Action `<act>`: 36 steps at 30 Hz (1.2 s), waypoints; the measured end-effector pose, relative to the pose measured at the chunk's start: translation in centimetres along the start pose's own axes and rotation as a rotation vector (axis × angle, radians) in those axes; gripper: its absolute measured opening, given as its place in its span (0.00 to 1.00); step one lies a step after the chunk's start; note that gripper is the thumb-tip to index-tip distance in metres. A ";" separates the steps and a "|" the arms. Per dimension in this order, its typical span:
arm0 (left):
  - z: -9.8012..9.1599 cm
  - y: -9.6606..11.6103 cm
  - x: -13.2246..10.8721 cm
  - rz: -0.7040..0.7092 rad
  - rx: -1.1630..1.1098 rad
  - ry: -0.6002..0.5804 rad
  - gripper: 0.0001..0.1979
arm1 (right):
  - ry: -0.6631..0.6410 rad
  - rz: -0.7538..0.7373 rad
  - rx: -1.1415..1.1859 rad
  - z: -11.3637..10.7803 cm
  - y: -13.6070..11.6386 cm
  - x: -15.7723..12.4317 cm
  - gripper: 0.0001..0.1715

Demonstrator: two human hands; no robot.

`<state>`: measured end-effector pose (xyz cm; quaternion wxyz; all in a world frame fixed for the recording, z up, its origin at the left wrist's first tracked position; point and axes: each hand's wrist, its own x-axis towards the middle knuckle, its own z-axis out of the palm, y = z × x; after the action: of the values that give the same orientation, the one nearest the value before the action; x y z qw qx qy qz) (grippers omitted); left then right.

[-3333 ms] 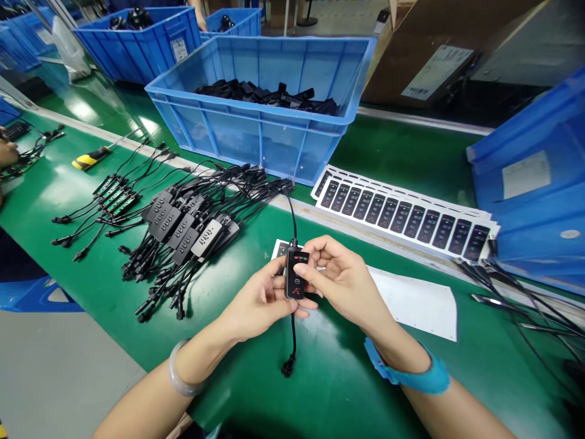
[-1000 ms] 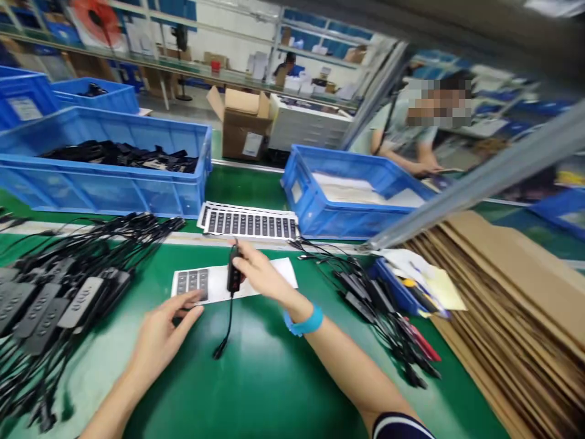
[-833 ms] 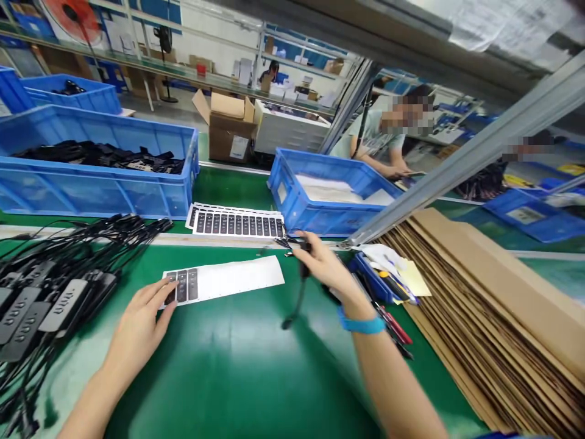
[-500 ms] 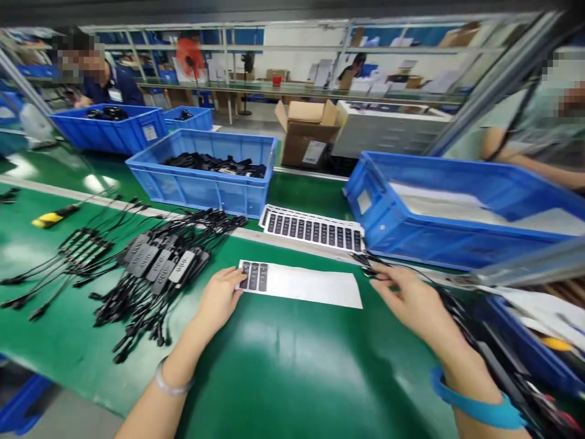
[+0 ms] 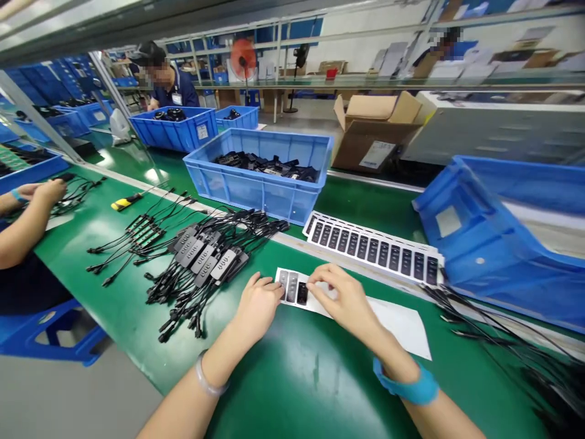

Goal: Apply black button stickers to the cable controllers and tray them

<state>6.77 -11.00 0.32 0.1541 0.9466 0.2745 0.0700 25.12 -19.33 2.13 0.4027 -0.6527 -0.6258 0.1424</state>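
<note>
- Well left of your left hand, a co-worker's hand [image 5: 49, 192] is holding something dark, too small to make out.
- Between that hand and yours, farther from you, a yellow-and-black screwdriver [image 5: 127, 202] is lying on the green table [image 5: 320, 381].
- Nearer your left hand, small green circuit boards [image 5: 145, 234] are lying in a row, their black cables trailing both ways.
- Just left of your left hand, a pile of black cabled units [image 5: 205, 259] is spreading, one paler unit lying on top.
- Your left hand [image 5: 259, 306] is resting its fingertips on the left end of a white label sheet [image 5: 397, 326]; you are hiding the thumb, so whether it is gripping cannot be told.
- Beyond your left hand, a blue bin [image 5: 256, 198] is holding black parts.
- Between your hands, two greyish labels and one dark label [image 5: 302, 294] are sitting on the sheet.
- Your right hand [image 5: 343, 300] is bringing thumb and index tips close together at the dark label's right edge; whether they are pinching it cannot be told.
- Beyond your right hand, sheets of black labels [image 5: 375, 249] are lying stacked.
- Right of your right hand, black cables [image 5: 498, 332] are trailing before another blue bin [image 5: 457, 213].
</note>
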 end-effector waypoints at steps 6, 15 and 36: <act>-3.2 -1.1 -0.9 -0.337 0.164 0.278 0.14 | 0.180 0.070 0.392 -2.9 -3.5 1.7 0.07; -5.3 -4.5 -2.6 -0.585 0.334 0.390 0.10 | 0.118 0.163 0.517 -1.6 -3.1 2.2 0.10; -2.0 1.8 -0.2 -0.485 -1.786 -0.012 0.29 | -0.053 0.388 0.888 1.5 -2.2 2.4 0.17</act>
<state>7.02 -12.05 2.82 0.8383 0.3937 0.3086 0.2167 22.98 -16.82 3.43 0.5921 -0.5187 -0.3813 0.4848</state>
